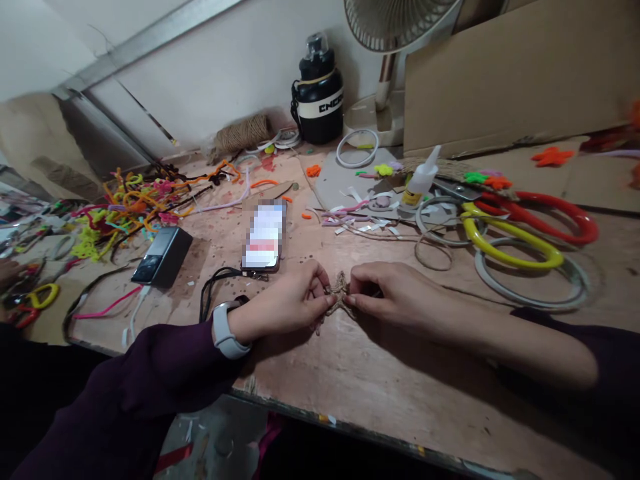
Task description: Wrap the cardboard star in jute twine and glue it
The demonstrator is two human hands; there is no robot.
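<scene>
Here, the left hand (pixel 295 303) and right hand (pixel 387 290), nearly closed, pinch opposite sides of a brown twine piece (pixel 341 291).

On the black sports bottle (pixel 321 127) at the desk's (pixel 400 393) back edge, "ENC" reads; further letters curve away.

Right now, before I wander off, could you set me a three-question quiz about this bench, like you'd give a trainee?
1. True or false: the left hand and the right hand both pinch the twine piece.
2. What stands just left of the fan?
3. Fill in: the left wrist wears a ____.

Key: 1. True. 2. The black drink bottle. 3. Watch.
</scene>
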